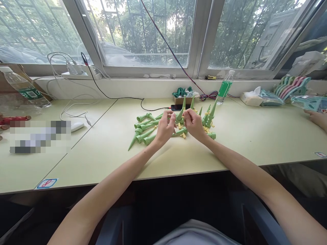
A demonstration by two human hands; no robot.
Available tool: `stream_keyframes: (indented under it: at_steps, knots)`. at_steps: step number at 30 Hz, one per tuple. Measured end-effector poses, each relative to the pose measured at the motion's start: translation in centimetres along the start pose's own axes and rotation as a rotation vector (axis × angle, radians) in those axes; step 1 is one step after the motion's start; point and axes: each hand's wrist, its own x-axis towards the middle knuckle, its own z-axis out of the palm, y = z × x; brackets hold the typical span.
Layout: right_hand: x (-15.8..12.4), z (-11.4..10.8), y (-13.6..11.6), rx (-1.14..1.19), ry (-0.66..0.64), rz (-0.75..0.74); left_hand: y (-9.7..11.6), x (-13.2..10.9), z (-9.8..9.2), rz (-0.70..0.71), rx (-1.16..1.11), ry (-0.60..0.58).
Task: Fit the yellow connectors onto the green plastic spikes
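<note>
My left hand (pixel 166 128) is over the middle of a group of green plastic watering spikes (pixel 146 126), its fingers loosely bent and apart, and I see nothing in it. Close beside it, my right hand (pixel 193 123) is closed in a pinch. A bit of yellow shows by its fingertips, but I cannot make out what they hold. Several spikes lie flat at the left, open ends towards me. Others stand upright at the right, such as a tall green spike (pixel 211 115). Small yellow valves (pixel 183 135) are fitted to some of them or lie among them.
Behind the spikes are a phone (pixel 176 107) on a cable and a small box (pixel 182 99) with green wrapping. A green-labelled bottle (pixel 225 87) stands behind to the right, tissues (pixel 251 97) beyond. Another person's hand (pixel 316 119) is at the far right. White cables (pixel 67 110) lie left.
</note>
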Motion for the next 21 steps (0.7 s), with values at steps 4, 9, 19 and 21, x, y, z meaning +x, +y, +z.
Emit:
stream_keyframes:
  at_steps: [4,9,19,21]
  knots:
    - [-0.16,0.15,-0.14,0.023,-0.036,-0.009,0.10,0.20,-0.41,-0.187,-0.127,-0.107]
    - [-0.15,0.23,0.31,0.045,-0.059,-0.007,0.39,0.12,-0.42,-0.303,-0.279,-0.203]
    - [0.10,0.02,0.38,0.008,-0.071,-0.041,0.66,-0.01,-0.46,-0.203,-0.225,-0.101]
    - [0.11,-0.02,0.40,0.005,-0.072,-0.050,0.43,-0.05,-0.44,-0.154,-0.170,-0.104]
